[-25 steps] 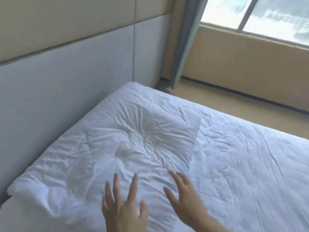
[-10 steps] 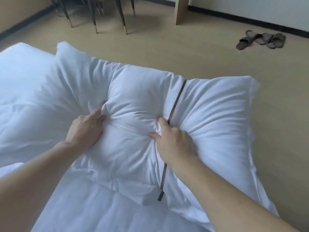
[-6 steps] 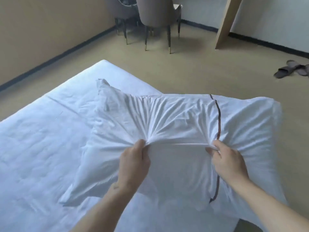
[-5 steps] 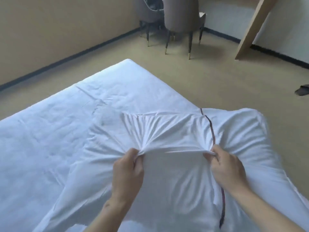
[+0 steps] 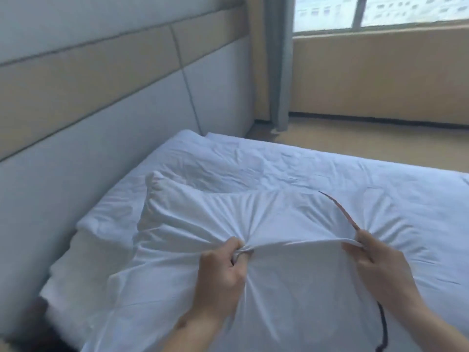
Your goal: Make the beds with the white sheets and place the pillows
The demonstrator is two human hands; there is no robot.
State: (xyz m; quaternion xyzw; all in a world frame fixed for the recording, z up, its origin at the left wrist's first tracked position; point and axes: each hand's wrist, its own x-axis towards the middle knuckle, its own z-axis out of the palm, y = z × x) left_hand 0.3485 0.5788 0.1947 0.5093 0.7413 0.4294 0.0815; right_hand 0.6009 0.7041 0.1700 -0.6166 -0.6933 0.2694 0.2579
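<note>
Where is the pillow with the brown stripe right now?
Centre-bottom of the head view: pillow gripped by left hand and right hand, over the bed near the headboard.

No text, label, brand, number or sign can be read in this view; the white pillow (image 5: 266,224) has only a thin dark stripe (image 5: 340,210) and no writing on it. The white sheet (image 5: 330,171) and the padded headboard (image 5: 101,138) are also plain.
</note>
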